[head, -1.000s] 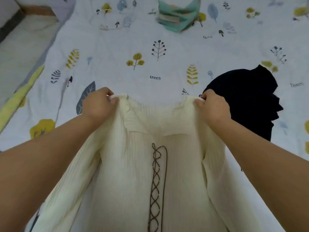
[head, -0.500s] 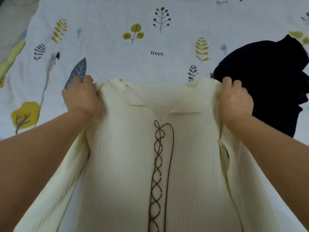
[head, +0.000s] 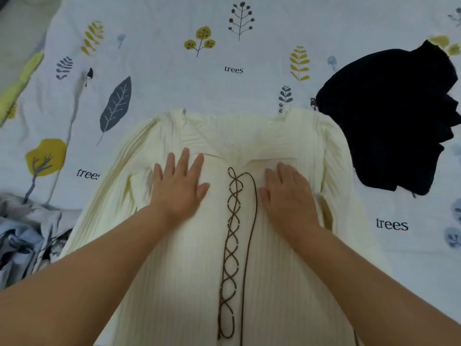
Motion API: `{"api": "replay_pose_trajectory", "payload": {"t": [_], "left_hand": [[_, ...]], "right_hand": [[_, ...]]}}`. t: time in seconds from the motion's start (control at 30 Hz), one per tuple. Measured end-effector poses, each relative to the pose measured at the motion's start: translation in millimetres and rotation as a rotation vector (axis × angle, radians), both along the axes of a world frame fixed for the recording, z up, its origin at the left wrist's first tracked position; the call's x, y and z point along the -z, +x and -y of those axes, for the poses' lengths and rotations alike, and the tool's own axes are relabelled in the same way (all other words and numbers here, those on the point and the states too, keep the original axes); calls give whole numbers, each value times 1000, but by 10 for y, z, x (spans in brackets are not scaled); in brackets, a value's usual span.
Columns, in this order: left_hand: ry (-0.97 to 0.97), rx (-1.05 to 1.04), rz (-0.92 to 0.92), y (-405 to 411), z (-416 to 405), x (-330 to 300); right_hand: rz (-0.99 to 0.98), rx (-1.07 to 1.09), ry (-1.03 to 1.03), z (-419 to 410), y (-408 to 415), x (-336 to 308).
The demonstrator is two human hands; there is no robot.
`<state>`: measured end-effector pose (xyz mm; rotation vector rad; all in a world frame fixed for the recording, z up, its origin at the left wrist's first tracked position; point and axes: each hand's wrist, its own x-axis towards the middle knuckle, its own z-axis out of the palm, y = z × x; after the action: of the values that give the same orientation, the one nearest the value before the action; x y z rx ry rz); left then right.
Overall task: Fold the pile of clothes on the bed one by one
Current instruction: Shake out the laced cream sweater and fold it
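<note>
Head view is filled by a bed sheet, pale blue-white and printed with leaves, small trees and the word "trees". Spread flat on it, collar away from the camera, is a cream ribbed top, its body running down to the lower edge of the frame and its sleeves lying along both sides. A brown lace is criss-crossed down the middle of its front, from just below the collar towards the hem. To the right of the top, touching its shoulder, a dark garment is heaped on the sheet. At the lower left edge a crumpled heap of grey-blue patterned cloth is seen, partly covered by the top's sleeve. The left hand is laid flat on the top's chest, left of the lace, fingers straight and spread, nothing gripped. The right hand is pressed palm-down on the chest, right of the lace, fingers extended and close together, nothing held. The two hands are kept apart, the lace between them.
</note>
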<state>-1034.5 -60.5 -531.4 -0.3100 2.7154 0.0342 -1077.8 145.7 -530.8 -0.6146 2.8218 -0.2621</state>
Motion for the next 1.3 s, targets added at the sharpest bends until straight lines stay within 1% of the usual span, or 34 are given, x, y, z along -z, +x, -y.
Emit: {"api": "replay_pose_trajectory", "payload": {"t": [0.03,0.07,0.1,0.13,0.17,0.2,0.27,0.33,0.4,0.47,0.53,0.6,0.67,0.77,0.9,0.97,1.03,1.07,1.1,1.13,1.17,1.23,1.3], "left_hand": [[32,11,-123,21,-47,-69],[77,32,-273,55,-93,-119],[121,38,-415,109,-149,-157],[179,19,-454,172,-227,-212],[246,-11,-407,236,-324,-260],[293,-37,-325,299,-423,-280],[310,-39,-192,385,-577,-245],[316,-52,-142,425,-650,-178],[351,-101,-135,400,-654,-163],[410,-156,-187,340,-619,-206],[458,-229,-295,246,-554,-299],[495,-345,-418,133,-434,-369],[521,-431,-471,45,-325,-389],[528,-448,-418,70,-273,-385],[500,-437,-373,336,-275,-352],[486,-449,-384,471,-246,-328],[453,-464,-410,557,-167,-328],[430,-468,-418,586,-112,-332],[402,-467,-422,611,-52,-345],[373,-462,-418,632,12,-355],[347,-457,-404,650,66,-375],[316,-441,-364,679,121,-412],[312,-410,-339,695,95,-438]], "right_hand": [[-90,43,-86,26,67,-45],[-89,78,-122,32,132,-109],[-2,113,-121,34,208,-188],[121,151,-101,37,290,-231],[229,186,-68,40,358,-274],[293,204,-54,47,420,-284],[337,195,-23,87,522,-276],[378,190,-4,131,573,-234],[404,226,-63,163,534,-234],[334,294,-190,194,422,-302],[234,367,-368,236,250,-355],[233,431,-537,288,71,-395],[282,455,-613,332,-33,-412],[353,423,-527,292,-7,-433],[327,425,-443,122,276,-480],[251,424,-362,-15,405,-509],[81,454,-300,-235,466,-574],[-3,501,-271,-380,479,-604],[-46,574,-226,-548,490,-628],[-35,663,-166,-717,497,-634],[21,748,-100,-879,514,-634],[207,875,7,-1139,569,-584],[388,917,111,-1251,653,-529]]}}
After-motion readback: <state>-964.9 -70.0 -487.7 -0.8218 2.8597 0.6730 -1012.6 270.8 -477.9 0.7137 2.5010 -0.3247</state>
